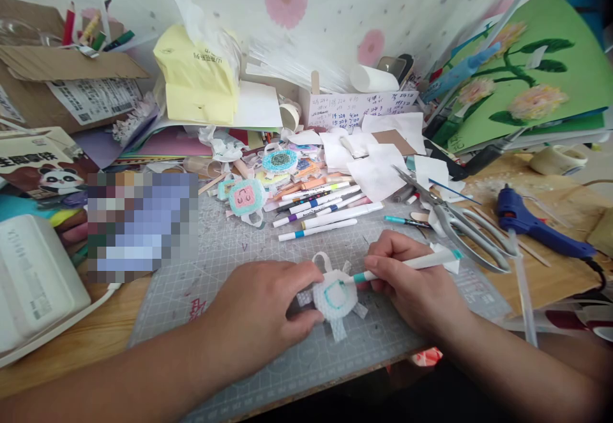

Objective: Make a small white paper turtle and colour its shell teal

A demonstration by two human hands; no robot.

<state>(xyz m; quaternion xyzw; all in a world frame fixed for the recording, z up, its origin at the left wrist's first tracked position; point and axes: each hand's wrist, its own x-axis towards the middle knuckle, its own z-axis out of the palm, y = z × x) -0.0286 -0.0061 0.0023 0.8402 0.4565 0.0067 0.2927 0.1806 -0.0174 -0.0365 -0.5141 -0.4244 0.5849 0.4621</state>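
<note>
On the grey cutting mat (230, 359) lies a small white turtle-shaped craft piece (336, 311) of textured material, with strap-like limbs and a loop at its top. My left hand (268, 301) pinches its left edge between thumb and fingers. A teal marker (407, 263) is held in my right hand (407, 289), pen-fashion, its tip on the piece. A teal rounded outline is drawn on the white surface. Behind, a finished-looking pink and teal piece with a face (245, 199) lies beside a green and blue patterned one (280, 161).
Several markers (330, 218) lie in a row behind my hands. Large scissors (460, 225) and a blue glue gun (536, 222) are at the right. A white power box (38, 282) stands left; a yellow tissue pack (196, 78) and paper scraps (378, 170) sit behind.
</note>
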